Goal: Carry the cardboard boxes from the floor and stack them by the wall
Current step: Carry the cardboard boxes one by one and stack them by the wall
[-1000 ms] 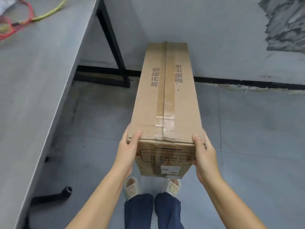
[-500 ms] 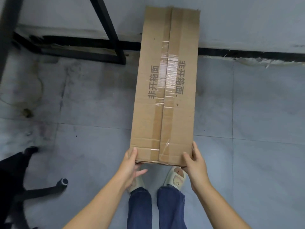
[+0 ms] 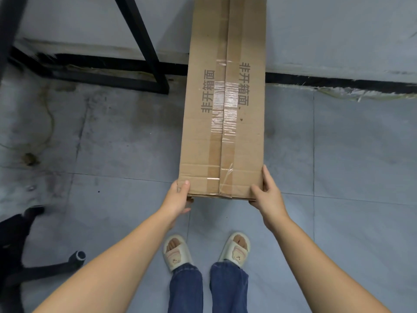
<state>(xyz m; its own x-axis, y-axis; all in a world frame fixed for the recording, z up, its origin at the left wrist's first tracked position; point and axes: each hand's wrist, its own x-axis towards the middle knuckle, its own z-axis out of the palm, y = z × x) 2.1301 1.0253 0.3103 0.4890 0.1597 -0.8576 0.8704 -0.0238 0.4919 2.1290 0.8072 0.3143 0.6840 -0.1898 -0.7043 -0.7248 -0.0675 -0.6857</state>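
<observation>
Long, narrow cardboard box (image 3: 223, 105), matte brown with a glossy tape seam along its length, points its long axis away from the person toward the grey wall (image 3: 327, 30). Left hand (image 3: 177, 197) and right hand (image 3: 267, 195) grip its near corners, thumbs on top.

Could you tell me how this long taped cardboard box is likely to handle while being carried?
The long brown taped cardboard box looks stiff: it stays straight held only at its near end by the left hand and right hand. That suggests it is fairly light. Its length may make it swing.
</observation>
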